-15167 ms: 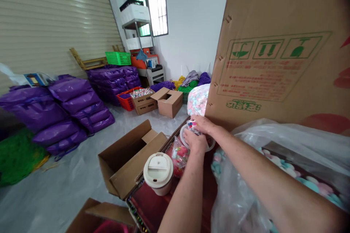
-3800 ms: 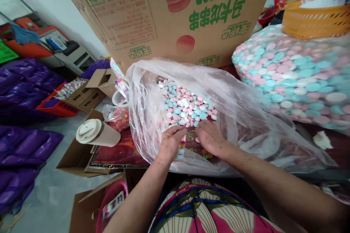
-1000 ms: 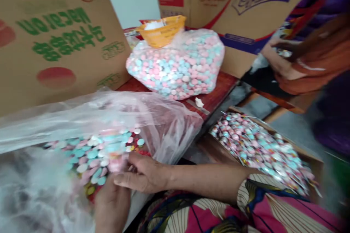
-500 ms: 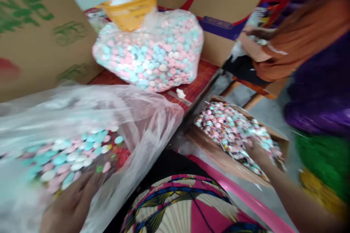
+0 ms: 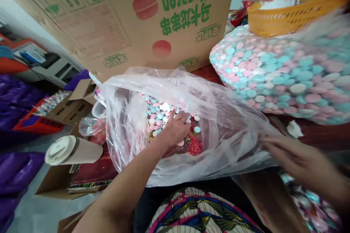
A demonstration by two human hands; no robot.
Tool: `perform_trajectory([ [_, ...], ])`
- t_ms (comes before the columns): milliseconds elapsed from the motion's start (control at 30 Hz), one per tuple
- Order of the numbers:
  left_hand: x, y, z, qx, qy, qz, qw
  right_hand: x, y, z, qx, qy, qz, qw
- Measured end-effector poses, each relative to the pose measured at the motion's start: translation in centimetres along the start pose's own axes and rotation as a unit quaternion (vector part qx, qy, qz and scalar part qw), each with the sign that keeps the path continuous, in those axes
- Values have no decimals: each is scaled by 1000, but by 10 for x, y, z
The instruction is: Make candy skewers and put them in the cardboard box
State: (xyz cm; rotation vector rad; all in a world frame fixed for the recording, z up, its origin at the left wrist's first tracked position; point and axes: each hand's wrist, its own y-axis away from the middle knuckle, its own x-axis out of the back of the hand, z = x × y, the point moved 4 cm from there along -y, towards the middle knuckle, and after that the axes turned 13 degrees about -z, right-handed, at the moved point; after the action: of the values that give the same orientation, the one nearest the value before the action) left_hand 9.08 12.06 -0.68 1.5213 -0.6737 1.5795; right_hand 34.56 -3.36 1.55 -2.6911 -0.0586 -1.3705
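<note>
A large clear plastic bag (image 5: 218, 113) lies spread on the table with its mouth open towards me. Pink, blue and white candy discs (image 5: 157, 114) fill part of it, beside a patch of small red candies (image 5: 195, 145). My left hand (image 5: 176, 129) reaches inside the bag, its fingers apart and resting on the discs. My right hand (image 5: 295, 153), blurred, is at the bag's right edge with fingers stretched out; nothing shows in it. Below it, partly hidden by my forearm, are shiny wrapped candies (image 5: 314, 200) in a cardboard box (image 5: 273, 196).
A full bag of candy discs (image 5: 273, 76) stands at the right, under a yellow basket (image 5: 290, 14). Behind the open bag rises a tall carton (image 5: 115, 14). At the left a lidded cup (image 5: 73, 149) lies tilted near another carton (image 5: 51, 185). A white scrap (image 5: 294, 129) sits on the red table.
The view has swung left. My right hand has come up from the box of wrapped candies to the bag's edge. My left hand is still among the discs, now reaching further over them.
</note>
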Motion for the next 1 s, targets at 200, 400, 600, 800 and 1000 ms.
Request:
perform_trajectory([
  [200,1,-1,-64,61,-48,-29,997,-94,-168,-33,52,98,-200,973],
  [400,15,15,-64,139,-38,42,989,-86,-178,-6,-13,182,-176,967],
  [600,-18,27,-1,-10,58,-76,995,-110,-157,-30,55,159,-301,939],
  [800,-21,34,-19,139,89,-47,985,-93,-164,-26,17,213,-196,957],
  [1000,-17,-1,-20,241,97,-68,963,-125,-168,-61,39,179,-279,943],
])
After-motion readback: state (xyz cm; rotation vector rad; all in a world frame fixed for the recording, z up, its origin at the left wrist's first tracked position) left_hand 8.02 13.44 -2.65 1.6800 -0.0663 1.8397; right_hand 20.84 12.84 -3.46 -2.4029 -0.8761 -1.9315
